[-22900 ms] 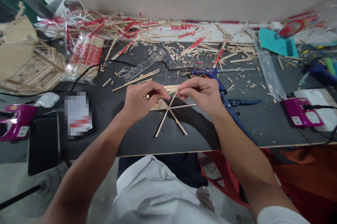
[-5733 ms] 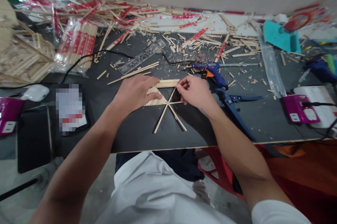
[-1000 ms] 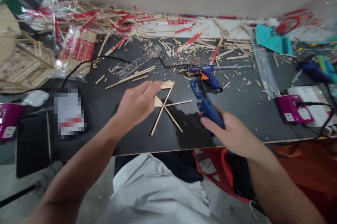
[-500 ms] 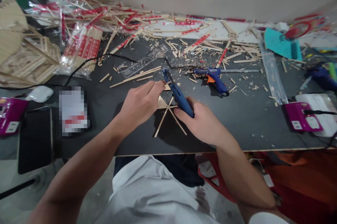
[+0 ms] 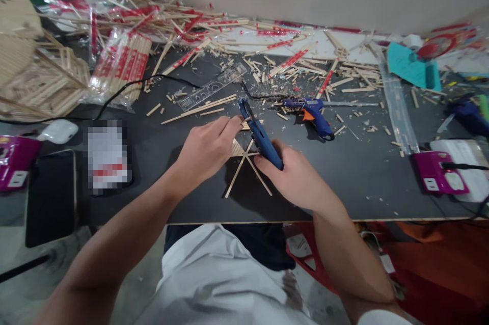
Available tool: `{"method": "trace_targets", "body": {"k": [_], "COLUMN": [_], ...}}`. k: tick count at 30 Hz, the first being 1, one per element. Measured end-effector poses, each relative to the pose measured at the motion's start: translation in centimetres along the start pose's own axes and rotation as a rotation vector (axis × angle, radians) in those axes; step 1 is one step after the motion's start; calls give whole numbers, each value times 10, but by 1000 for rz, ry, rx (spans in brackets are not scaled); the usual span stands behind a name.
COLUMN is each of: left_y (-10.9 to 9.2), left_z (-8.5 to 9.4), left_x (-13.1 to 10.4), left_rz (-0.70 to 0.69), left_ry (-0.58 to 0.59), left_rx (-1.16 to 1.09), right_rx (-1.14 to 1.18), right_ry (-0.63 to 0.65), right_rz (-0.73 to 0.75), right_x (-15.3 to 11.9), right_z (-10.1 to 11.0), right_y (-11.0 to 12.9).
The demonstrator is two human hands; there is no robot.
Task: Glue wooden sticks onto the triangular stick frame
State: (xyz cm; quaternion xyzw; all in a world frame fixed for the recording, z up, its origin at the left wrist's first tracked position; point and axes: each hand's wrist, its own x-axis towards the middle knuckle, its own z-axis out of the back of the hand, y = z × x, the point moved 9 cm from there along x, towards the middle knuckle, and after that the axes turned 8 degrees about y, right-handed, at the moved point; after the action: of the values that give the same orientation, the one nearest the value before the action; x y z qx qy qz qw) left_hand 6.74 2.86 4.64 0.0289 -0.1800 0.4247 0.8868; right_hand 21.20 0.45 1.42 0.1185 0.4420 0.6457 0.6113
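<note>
My right hand (image 5: pixel 292 174) is wrapped round the handles of a blue hand cutter (image 5: pixel 263 139), its jaws pointing up and to the left. My left hand (image 5: pixel 208 146) is closed in a pinch beside those jaws. A thin wooden stick (image 5: pixel 246 120) runs from its fingertips to the cutter. Below lies a star-shaped frame of thin sticks (image 5: pixel 246 154), with one section filled by close-set strips. My left fingers hide part of that filled section, and the cutter covers part of the frame's right side.
Loose sticks (image 5: pixel 198 110) and a clear stencil ruler (image 5: pixel 214 85) lie beyond my hands. A blue glue gun (image 5: pixel 315 113) rests to the right amid wood scraps. Wrapped chopsticks (image 5: pixel 124 68), phones (image 5: pixel 51 197) and a stick-built model (image 5: pixel 42 75) are at left. A purple power adapter (image 5: pixel 439 172) is at right.
Both hands and the cutter keep nearly the same pose over the star-shaped frame. The whole view has shifted slightly.
</note>
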Motion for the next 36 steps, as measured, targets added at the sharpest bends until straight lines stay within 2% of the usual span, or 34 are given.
{"method": "trace_targets", "body": {"k": [8, 13, 20, 27, 36], "left_y": [0, -3, -1, -2, 0], "left_z": [-1, 2, 0, 0, -2], "left_x": [0, 0, 1, 0, 1], "left_rz": [4, -18, 10, -9, -1], "left_ry": [3, -9, 44, 17, 35], "left_rx": [-15, 13, 0, 17, -7], "right_rx": [73, 53, 19, -1, -26], "right_ry": [-16, -18, -26, -19, -13], "right_rz": [20, 13, 4, 6, -5], "right_x": [-4, -4, -3, -3, -3], "right_z": [3, 2, 1, 1, 0], "right_y": [-4, -1, -1, 0, 2]}}
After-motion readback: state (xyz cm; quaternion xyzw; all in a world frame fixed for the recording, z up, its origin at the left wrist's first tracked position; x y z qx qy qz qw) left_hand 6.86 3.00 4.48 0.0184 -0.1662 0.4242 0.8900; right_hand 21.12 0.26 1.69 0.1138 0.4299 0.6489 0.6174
